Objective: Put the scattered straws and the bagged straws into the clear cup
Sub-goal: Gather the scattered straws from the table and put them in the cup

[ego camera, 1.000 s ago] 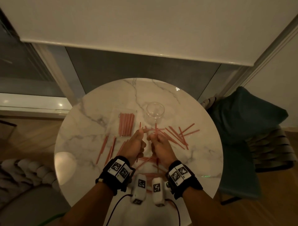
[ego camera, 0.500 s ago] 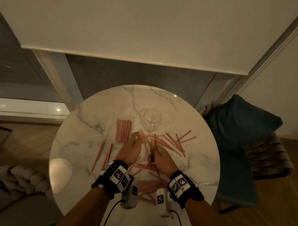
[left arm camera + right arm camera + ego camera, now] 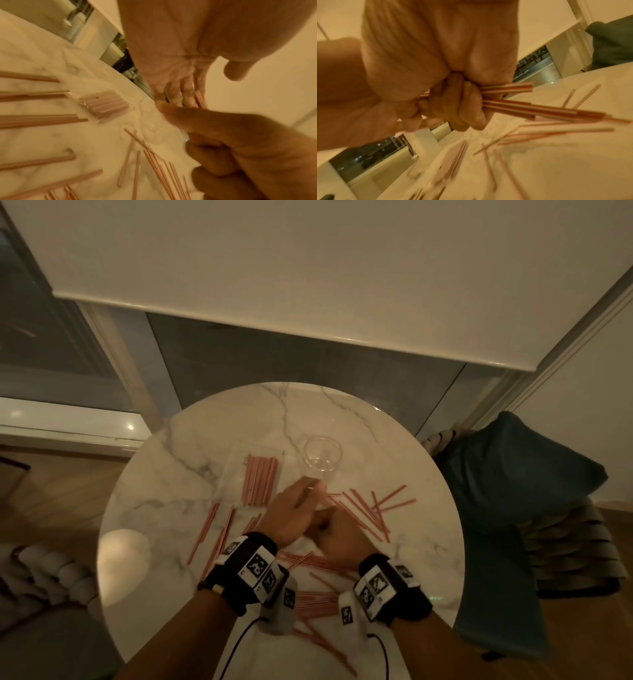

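Round marble counter (image 3: 178, 508) under dim warm light carried everything. One clear cup (image 3: 322, 455) stood upright and empty just beyond both hands; the left hand (image 3: 291, 517) was the nearer, fingers stretched loosely toward the cup's base, gripping nothing that showed. The right hand (image 3: 453, 102), pressed against the left, was fisted round a bunch of straws (image 3: 530, 108), perhaps half a dozen, whose long axis ran out sideways, so they would likely need tipping upright over the rim. One bag of straws (image 3: 259, 479) lay flat just left of the cup. Loose straws (image 3: 370, 510), too many to count, fanned right of and nearer than the cup.
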The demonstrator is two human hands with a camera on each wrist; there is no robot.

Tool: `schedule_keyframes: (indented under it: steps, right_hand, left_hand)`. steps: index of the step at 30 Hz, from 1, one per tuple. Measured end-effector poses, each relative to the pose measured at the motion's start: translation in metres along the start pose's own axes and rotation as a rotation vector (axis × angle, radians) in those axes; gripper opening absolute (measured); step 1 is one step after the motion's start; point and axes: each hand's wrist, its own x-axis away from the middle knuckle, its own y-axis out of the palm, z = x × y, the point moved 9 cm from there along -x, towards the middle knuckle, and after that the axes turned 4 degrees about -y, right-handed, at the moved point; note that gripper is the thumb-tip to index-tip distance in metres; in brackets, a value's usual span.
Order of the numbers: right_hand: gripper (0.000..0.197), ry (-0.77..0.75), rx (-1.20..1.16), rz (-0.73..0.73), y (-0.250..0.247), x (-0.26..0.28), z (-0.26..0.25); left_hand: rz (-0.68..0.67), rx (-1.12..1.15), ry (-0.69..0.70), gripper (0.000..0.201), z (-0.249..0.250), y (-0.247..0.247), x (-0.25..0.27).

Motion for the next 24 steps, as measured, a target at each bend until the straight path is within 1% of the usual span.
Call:
schedule_keyframes:
  steps: [1, 2, 3, 4, 6, 8, 10, 11, 13, 15, 18, 21, 24]
  right_hand:
    - [0.042, 0.066, -0.041, 0.091, -0.02, -0.007, 0.006]
    - [0.052, 0.142, -0.125, 0.199, -0.042, -0.014, 0.013]
    - [0.056, 0.21, -0.243, 0.307, -0.064, -0.019, 0.019]
    - [0.056, 0.238, -0.37, 0.408, -0.084, -0.027, 0.022]
    - [0.051, 0.226, -0.583, 0.571, -0.115, -0.047, 0.018]
    - [0.05, 0.182, -0.712, 0.66, -0.131, -0.07, 0.01]
    - [0.05, 0.152, -0.767, 0.722, -0.137, -0.089, 0.004]
    - [0.051, 0.145, -0.778, 0.744, -0.138, -0.096, 0.003]
    - [0.052, 0.139, -0.784, 0.776, -0.136, -0.108, 0.003]
    - [0.052, 0.154, -0.784, 0.802, -0.129, -0.115, 0.011]
    - [0.051, 0.199, -0.812, 0.858, -0.119, -0.121, 0.031]
    - [0.048, 0.253, -0.783, 0.922, -0.11, -0.122, 0.048]
    - [0.044, 0.267, -0.735, 0.885, -0.102, -0.126, 0.055]
  left_hand:
    - [0.079, -0.035, 0.013, 0.033, -0.002, -0.015, -0.002]
    - [0.128, -0.133, 0.016, 0.035, -0.007, -0.028, -0.004]
    - [0.146, -0.259, -0.005, 0.038, -0.016, -0.037, -0.007]
    - [0.143, -0.379, -0.063, 0.039, -0.029, -0.044, -0.009]
    - [0.098, -0.534, -0.22, 0.043, -0.06, -0.05, -0.009]
    - [0.058, -0.669, -0.32, 0.05, -0.083, -0.045, -0.006]
    - [0.052, -0.776, -0.377, 0.068, -0.099, -0.035, -0.001]
    - [0.042, -0.791, -0.419, 0.078, -0.108, -0.029, 0.003]
    - [-0.023, -0.785, -0.535, 0.095, -0.129, -0.016, 0.012]
    - [-0.08, -0.808, -0.605, 0.097, -0.147, -0.005, 0.019]
    - [-0.075, -0.845, -0.604, 0.098, -0.158, 0.001, 0.022]
    - [-0.1, -0.868, -0.624, 0.1, -0.16, 0.001, 0.021]
    - [-0.107, -0.878, -0.638, 0.099, -0.16, 0.0, 0.02]
